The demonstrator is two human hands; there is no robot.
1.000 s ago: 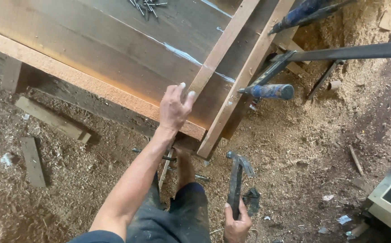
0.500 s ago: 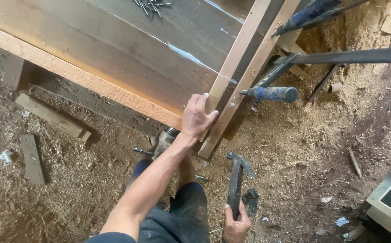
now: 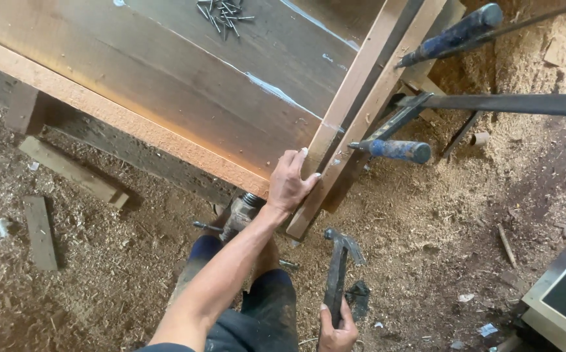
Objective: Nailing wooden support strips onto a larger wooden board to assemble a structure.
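The left hand [image 3: 291,184] grips the lower end of two slats [image 3: 354,114] lying slantwise over the worktop [image 3: 133,78] edge. The right hand [image 3: 336,329] is closed around a hammer [image 3: 339,270], held low above the sawdust floor [image 3: 439,241]. Nails [image 3: 221,12] lie on the worktop.

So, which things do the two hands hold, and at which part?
Right hand grips a hammer by its handle's lower end. Left hand grasps the wooden strips near their lower end.
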